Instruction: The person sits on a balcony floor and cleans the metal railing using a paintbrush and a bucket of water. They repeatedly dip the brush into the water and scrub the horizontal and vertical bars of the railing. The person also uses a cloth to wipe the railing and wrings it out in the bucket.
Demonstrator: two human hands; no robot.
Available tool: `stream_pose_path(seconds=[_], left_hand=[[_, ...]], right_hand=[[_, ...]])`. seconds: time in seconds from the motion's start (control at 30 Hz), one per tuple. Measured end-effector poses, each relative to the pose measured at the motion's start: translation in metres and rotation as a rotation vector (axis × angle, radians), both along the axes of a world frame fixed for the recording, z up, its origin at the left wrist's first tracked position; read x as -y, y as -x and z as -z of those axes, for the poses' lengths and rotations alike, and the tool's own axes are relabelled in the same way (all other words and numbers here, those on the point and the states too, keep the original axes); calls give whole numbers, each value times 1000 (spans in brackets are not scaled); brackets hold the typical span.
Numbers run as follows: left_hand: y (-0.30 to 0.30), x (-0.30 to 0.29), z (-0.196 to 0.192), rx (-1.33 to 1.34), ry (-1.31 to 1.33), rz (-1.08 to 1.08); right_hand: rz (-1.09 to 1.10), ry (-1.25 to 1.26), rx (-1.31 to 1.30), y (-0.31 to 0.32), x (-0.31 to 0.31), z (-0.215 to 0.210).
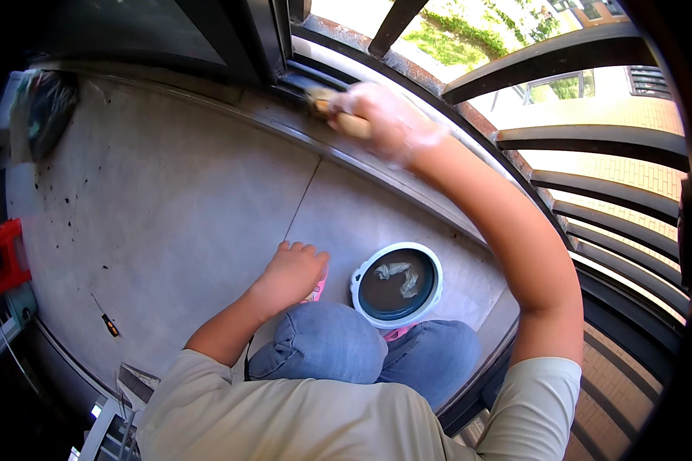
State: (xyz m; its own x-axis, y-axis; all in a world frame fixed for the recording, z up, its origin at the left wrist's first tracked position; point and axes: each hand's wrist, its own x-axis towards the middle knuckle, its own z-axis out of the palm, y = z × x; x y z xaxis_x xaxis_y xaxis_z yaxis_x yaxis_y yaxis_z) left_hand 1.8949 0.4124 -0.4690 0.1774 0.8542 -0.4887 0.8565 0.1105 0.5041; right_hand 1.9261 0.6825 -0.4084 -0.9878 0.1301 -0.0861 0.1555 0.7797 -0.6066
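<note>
My right hand (pixel 384 119), wet with suds and a little blurred, is closed round the wooden handle of a brush (pixel 351 124). The brush's bristles (pixel 319 100) meet the dark window frame (pixel 296 81) at the corner of its lower track. Low over the floor, my left hand (pixel 294 270) hangs relaxed beside a pink slipper (pixel 317 290), its fingers bent slightly down and nothing visible in them. Right of that hand stands a round white basin (pixel 438 288) of murky water. A crumpled pale cloth (pixel 409 283) floats in it.
Curved dark railing bars (pixel 592 137) run along the right. A raised ledge (pixel 419 188) crosses the grey tiled floor (pixel 184 207). To the left lie a screwdriver (pixel 111 326), a red plastic object (pixel 4 253) and a dark plastic bag (pixel 50 111), with scattered dark crumbs.
</note>
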Motion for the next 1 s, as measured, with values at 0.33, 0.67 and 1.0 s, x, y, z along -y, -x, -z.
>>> stream_pose_path(seconds=[0.33, 0.67, 1.0], left_hand=[[-8, 3, 1, -34, 74, 32], [-10, -2, 5, -17, 64, 46], [-17, -5, 4, 18, 23, 18]], right_hand=[[-27, -91, -301, -20, 11, -3], [67, -22, -278, -79, -3, 16], [348, -24, 157, -262, -21, -36]])
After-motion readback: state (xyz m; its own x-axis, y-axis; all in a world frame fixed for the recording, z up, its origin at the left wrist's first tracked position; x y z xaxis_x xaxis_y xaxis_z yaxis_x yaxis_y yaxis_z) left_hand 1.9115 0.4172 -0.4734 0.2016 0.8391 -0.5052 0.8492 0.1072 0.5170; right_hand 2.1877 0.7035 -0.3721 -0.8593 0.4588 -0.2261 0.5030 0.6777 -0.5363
